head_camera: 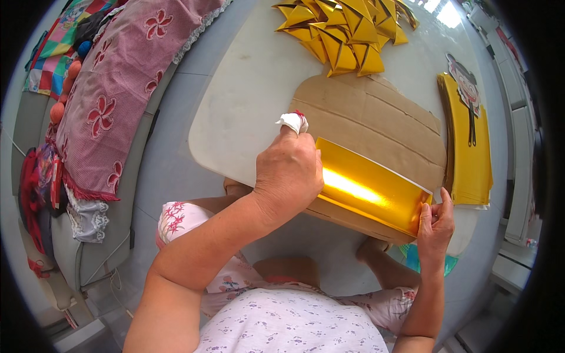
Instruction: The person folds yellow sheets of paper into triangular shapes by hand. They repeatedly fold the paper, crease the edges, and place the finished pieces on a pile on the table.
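Note:
A shiny gold foil paper sheet point(362, 185) lies lengthwise over a brown cardboard sheet point(375, 110), close to the table's near edge. Its far edge shows a thin white line, and a bright reflection runs along the middle. My left hand point(289, 167) is curled at the sheet's left end, fingertips hidden beneath the fist. A white wrapping point(293, 121) with a red tie covers one of its digits, which points away from me. At the opposite end, my right hand point(435, 220) pinches the sheet's corner between thumb and fingers.
Folded gold paper pieces point(348, 35) are heaped at the back of the pale table point(234, 101). On the right, a cartoon-figure cutout point(465, 86) rests on a stack of gold paper point(470, 172). A sofa with a pink patterned cover point(128, 75) stands left.

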Action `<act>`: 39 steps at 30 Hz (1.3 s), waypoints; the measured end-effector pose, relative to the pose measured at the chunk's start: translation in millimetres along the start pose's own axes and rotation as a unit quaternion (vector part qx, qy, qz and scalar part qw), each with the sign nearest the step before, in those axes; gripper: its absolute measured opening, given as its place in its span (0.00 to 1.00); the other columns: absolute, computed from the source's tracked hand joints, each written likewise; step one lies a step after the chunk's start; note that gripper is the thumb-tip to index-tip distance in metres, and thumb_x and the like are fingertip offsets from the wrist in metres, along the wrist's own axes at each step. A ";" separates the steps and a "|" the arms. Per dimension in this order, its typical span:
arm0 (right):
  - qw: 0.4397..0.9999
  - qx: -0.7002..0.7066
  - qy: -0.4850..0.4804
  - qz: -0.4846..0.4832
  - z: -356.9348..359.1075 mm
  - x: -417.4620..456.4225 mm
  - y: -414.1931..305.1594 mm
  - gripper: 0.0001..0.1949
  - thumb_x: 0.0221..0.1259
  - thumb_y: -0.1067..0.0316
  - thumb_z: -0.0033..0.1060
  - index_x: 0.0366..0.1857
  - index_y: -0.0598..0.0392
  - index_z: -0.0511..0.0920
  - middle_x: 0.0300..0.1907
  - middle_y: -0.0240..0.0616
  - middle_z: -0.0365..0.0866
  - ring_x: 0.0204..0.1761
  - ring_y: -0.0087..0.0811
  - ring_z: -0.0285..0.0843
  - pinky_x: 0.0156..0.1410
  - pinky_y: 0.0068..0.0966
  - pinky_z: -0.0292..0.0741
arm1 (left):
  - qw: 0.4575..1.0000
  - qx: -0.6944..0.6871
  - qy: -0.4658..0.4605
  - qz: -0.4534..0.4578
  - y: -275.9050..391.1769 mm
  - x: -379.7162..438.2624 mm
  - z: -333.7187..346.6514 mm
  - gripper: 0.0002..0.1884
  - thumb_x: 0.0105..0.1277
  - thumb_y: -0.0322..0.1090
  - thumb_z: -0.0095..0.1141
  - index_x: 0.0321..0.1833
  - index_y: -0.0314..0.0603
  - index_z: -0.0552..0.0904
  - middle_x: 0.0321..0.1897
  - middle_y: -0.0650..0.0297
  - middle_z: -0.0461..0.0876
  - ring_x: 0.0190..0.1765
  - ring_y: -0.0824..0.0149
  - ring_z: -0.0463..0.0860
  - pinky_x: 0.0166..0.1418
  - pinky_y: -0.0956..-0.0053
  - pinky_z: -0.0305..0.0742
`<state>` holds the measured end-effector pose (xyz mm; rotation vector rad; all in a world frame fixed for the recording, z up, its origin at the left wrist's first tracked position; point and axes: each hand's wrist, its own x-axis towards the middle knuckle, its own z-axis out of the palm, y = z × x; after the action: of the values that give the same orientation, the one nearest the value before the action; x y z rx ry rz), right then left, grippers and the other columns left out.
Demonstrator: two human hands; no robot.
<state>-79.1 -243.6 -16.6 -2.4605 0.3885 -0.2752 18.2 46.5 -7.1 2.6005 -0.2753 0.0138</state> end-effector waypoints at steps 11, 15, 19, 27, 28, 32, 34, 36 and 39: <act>1.000 -0.009 0.000 -0.008 0.3 0.2 1.1 0.24 0.66 0.79 0.59 0.66 0.63 0.70 0.27 0.31 0.73 0.27 0.19 0.71 0.34 0.18 0.74 | 1.000 -0.012 -0.014 -0.015 0.9 -0.7 -0.7 0.08 0.65 0.29 0.59 0.35 0.28 0.78 0.46 0.40 0.76 0.40 0.47 0.83 0.42 0.58 0.80; 1.000 -0.009 0.001 -0.011 0.1 0.2 2.6 0.24 0.66 0.79 0.59 0.66 0.64 0.70 0.27 0.32 0.73 0.27 0.20 0.71 0.34 0.18 0.73 | 1.000 -0.010 -0.007 -0.013 0.5 -0.8 -0.7 0.08 0.65 0.29 0.59 0.35 0.28 0.78 0.48 0.39 0.76 0.41 0.46 0.83 0.43 0.58 0.81; 1.000 -0.009 0.000 -0.015 0.3 -0.3 4.5 0.24 0.66 0.79 0.59 0.66 0.64 0.70 0.26 0.32 0.73 0.27 0.20 0.71 0.34 0.18 0.74 | 1.000 -0.011 -0.008 -0.014 1.3 -0.9 -1.8 0.08 0.65 0.29 0.60 0.35 0.28 0.78 0.49 0.38 0.76 0.41 0.46 0.83 0.43 0.58 0.81; 1.000 -0.017 0.001 -0.020 0.1 -0.4 1.3 0.23 0.66 0.78 0.60 0.65 0.63 0.71 0.26 0.33 0.74 0.27 0.21 0.73 0.34 0.19 0.75 | 1.000 -0.013 -0.010 -0.017 1.3 -0.7 -1.4 0.08 0.65 0.29 0.59 0.35 0.28 0.78 0.49 0.38 0.76 0.40 0.46 0.83 0.43 0.58 0.81; 1.000 -0.017 0.002 -0.019 0.1 -0.4 2.1 0.23 0.66 0.78 0.60 0.65 0.63 0.71 0.26 0.33 0.74 0.27 0.21 0.73 0.34 0.19 0.75 | 1.000 -0.013 -0.011 -0.016 0.7 -0.6 -1.2 0.08 0.65 0.29 0.59 0.35 0.28 0.78 0.48 0.38 0.76 0.40 0.46 0.83 0.43 0.58 0.81; 1.000 -0.016 0.004 -0.019 -0.2 -0.9 1.7 0.23 0.66 0.78 0.60 0.65 0.63 0.71 0.25 0.33 0.74 0.27 0.22 0.73 0.34 0.20 0.75 | 0.999 -0.010 -0.020 -0.024 2.3 0.2 -1.9 0.08 0.64 0.29 0.60 0.36 0.28 0.78 0.48 0.39 0.76 0.41 0.46 0.83 0.42 0.58 0.81; 1.000 -0.013 0.006 -0.015 0.4 -1.2 0.3 0.23 0.66 0.78 0.60 0.65 0.63 0.71 0.25 0.33 0.73 0.27 0.22 0.73 0.34 0.20 0.74 | 0.999 -0.009 -0.015 -0.028 3.7 -0.4 -2.2 0.08 0.64 0.29 0.60 0.36 0.28 0.78 0.48 0.40 0.75 0.42 0.47 0.83 0.43 0.58 0.81; 1.000 -0.014 0.007 -0.011 0.2 -0.9 0.3 0.23 0.66 0.78 0.60 0.65 0.63 0.71 0.25 0.33 0.73 0.26 0.22 0.72 0.34 0.20 0.74 | 0.999 -0.010 -0.010 -0.029 4.1 -0.9 -1.4 0.08 0.64 0.29 0.60 0.37 0.28 0.78 0.48 0.40 0.75 0.42 0.47 0.83 0.43 0.58 0.81; 1.000 -0.017 0.008 -0.008 0.2 -0.4 1.5 0.23 0.66 0.78 0.60 0.66 0.63 0.71 0.25 0.33 0.72 0.26 0.22 0.72 0.34 0.20 0.74 | 1.000 -0.011 0.002 -0.027 2.2 -1.9 1.5 0.08 0.65 0.30 0.60 0.38 0.30 0.79 0.46 0.42 0.76 0.41 0.46 0.83 0.43 0.57 0.80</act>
<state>-79.7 -244.5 -17.6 -2.4979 0.3828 -0.2987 15.9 44.2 -7.4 2.5841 -0.2037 -0.0024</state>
